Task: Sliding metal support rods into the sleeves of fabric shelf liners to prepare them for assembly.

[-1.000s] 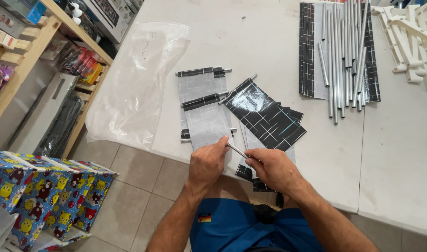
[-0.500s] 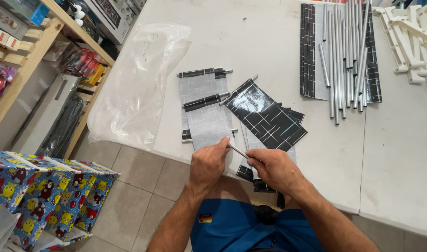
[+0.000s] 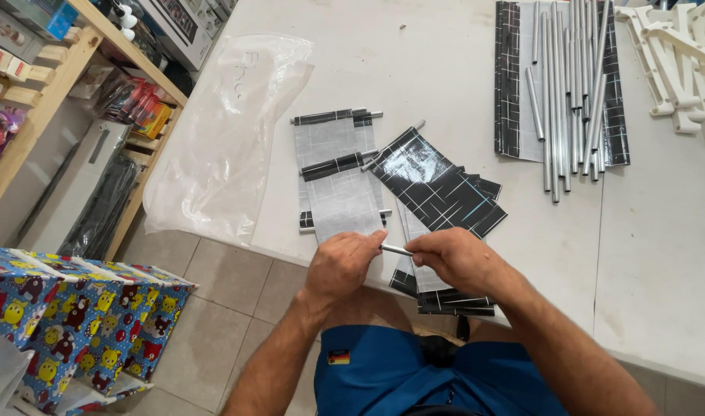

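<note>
White table [image 3: 445, 62], thin metal rod [image 3: 396, 249] ends hidden in left hand [image 3: 338, 266], right hand [image 3: 454, 258]

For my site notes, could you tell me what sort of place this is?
Probably a shop's stockroom or assembly corner: wooden shelves of packaged goods, a white table bearing metal rods and white plastic brackets, and both hands holding one rod.
</note>
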